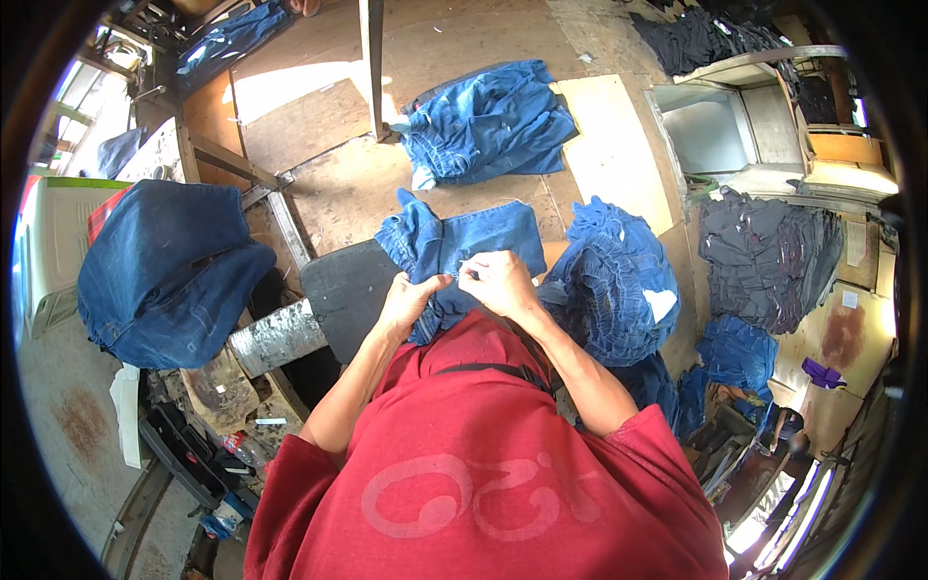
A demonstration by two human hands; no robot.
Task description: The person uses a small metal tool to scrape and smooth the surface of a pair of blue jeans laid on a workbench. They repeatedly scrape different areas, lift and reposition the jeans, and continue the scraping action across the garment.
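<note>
A blue denim garment [495, 230] lies across my lap and over a dark board [340, 288]. My left hand [410, 298] is closed on its cloth, thumb pressed toward the fingertips. Just to the right, my right hand [498, 281] pinches at the same spot, fingers curled together; something small and pale shows at the fingertips, too small to name. Against my right side sits a bundle of gathered blue denim garments [619, 280]. Beyond my lap, a pile of blue denim [488, 121] rests on the wooden floor.
To my left, dark blue denim [169, 271] drapes over a pale box-shaped thing [63, 256]. A wooden post [372, 68] stands ahead. Stacked dark garments [768, 256] lie at the right, near an opening with a pale panel [706, 133]. A plastic bottle [244, 449] is at lower left.
</note>
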